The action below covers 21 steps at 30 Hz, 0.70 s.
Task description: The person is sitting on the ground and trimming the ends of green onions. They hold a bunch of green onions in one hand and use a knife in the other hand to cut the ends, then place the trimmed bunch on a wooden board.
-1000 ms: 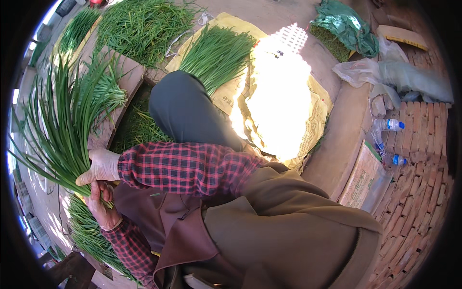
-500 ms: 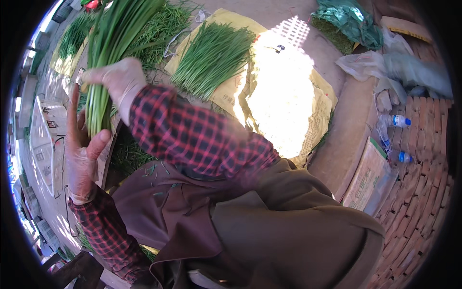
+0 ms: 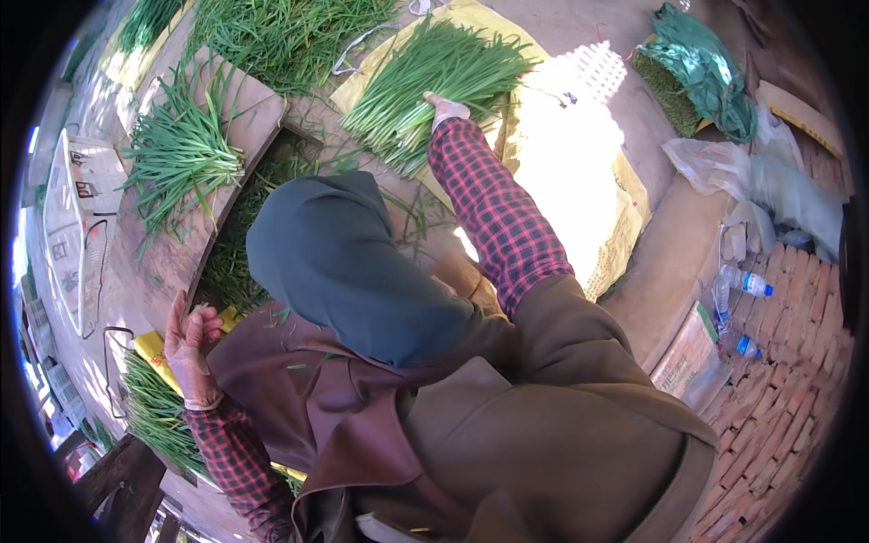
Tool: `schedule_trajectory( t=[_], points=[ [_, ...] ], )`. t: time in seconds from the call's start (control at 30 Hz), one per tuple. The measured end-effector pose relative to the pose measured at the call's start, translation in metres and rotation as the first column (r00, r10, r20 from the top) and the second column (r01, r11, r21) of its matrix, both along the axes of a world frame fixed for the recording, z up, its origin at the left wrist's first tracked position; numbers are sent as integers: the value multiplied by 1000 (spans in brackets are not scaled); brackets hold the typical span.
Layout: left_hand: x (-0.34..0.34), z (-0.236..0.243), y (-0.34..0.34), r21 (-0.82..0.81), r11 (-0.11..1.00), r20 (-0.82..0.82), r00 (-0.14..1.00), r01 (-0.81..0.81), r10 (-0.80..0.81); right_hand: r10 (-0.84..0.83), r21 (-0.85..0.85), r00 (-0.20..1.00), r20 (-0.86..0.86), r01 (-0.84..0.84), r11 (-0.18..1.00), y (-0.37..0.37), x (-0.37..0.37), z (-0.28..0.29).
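My right hand [image 3: 447, 110] reaches out to a pile of garlic chives [image 3: 398, 113] lying on a yellow woven sack [image 3: 367, 86]. It grips a bunch of garlic chives [image 3: 453, 68] at the pile's top; the thumb shows, the other fingers are mostly hidden. By my left knee, my left hand [image 3: 192, 348] is raised with loosely bent fingers apart, holding nothing I can make out. Beyond it, another bunch of garlic chives [image 3: 186, 154] rests on a low wooden board [image 3: 249, 104], pale stem ends toward the right.
Loose greens [image 3: 290, 41] heap behind the board. More chives [image 3: 158, 407] lie beside my left forearm. A white box-shaped bag [image 3: 81, 226] stands far left. On the right are a green plastic bag [image 3: 701, 63], a clear plastic bag [image 3: 711, 163], bottles [image 3: 749, 282] and bricks [image 3: 769, 398].
My right hand has carried the bunch from the left over to the pile on the sack. My left hand has come away from the stems and dropped lower. The board's bunch is now in plain view.
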<state>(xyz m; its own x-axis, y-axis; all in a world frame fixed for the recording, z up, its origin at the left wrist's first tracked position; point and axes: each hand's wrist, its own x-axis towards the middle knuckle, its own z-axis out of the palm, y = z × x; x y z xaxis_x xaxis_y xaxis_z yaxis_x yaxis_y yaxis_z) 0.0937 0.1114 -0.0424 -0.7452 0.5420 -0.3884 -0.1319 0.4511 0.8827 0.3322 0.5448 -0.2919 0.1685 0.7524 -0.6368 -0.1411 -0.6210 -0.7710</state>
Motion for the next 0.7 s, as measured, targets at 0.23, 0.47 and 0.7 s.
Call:
schedule_trajectory(
  t=[0.23,0.47,0.7],
  points=[
    [-11,-42,-23,-81,992,154,982,-101,112,457,-391,817,352,-315,865,8,-18,-87],
    [-20,-56,-21,-124,988,205,971,-96,120,585,-319,604,542,-496,808,28,16,-127],
    [-20,-61,-13,-129,987,217,969,-94,121,561,-358,448,696,-461,812,12,-25,-69]
  ],
)
